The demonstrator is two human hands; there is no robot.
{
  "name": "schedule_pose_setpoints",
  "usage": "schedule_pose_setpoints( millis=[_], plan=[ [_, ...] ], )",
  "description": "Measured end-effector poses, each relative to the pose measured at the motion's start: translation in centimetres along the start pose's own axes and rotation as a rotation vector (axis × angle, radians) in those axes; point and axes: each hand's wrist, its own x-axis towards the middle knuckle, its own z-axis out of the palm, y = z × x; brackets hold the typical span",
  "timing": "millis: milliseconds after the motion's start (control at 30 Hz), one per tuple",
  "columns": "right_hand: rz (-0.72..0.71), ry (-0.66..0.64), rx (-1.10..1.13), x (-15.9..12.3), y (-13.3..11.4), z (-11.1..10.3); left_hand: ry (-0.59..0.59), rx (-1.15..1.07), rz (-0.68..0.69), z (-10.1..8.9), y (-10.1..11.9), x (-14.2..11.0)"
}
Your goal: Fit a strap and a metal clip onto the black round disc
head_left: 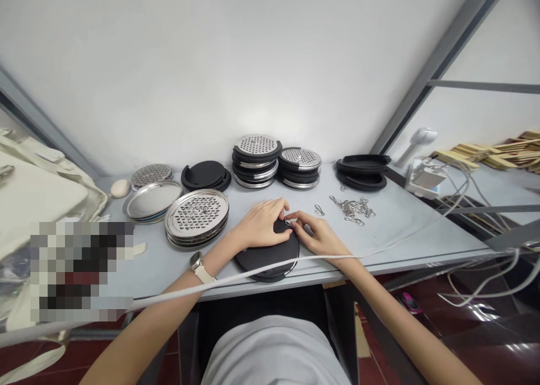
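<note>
A round black disc-shaped piece with a shiny metal rim [270, 261] lies on the table's front edge. My left hand [266, 223] rests on its far part, fingers curled and pressing near the rim. My right hand [314, 234] pinches a small silver metal clip [288, 223] at the disc's upper right edge. Part of the disc and clip is covered by my fingers. Right of my hands lies a pile of similar silver clips [354, 208], with a pair of clips [319, 210] apart from it. Perforated metal grater discs [197, 213] are stacked to the left.
Against the wall stand a taller stack of black-and-silver graters [256, 163] and a shorter stack [300, 168]. Black round covers [363, 171] lie at right, others [205, 175] at left. A white cable [261, 270] crosses before my arms. A cream bag [37, 194] sits far left.
</note>
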Motion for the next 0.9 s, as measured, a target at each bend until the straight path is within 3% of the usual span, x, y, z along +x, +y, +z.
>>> schedule_pose_setpoints(
  millis=[333, 900],
  plan=[
    [0.012, -0.043, 0.043, -0.06, -0.55, -0.34, -0.039, 0.163, 0.011, 0.09, -0.04, 0.00],
    [0.010, -0.093, 0.046, -0.19, -0.63, -0.36, -0.128, 0.229, 0.006, -0.08, 0.16, 0.05]
  ],
)
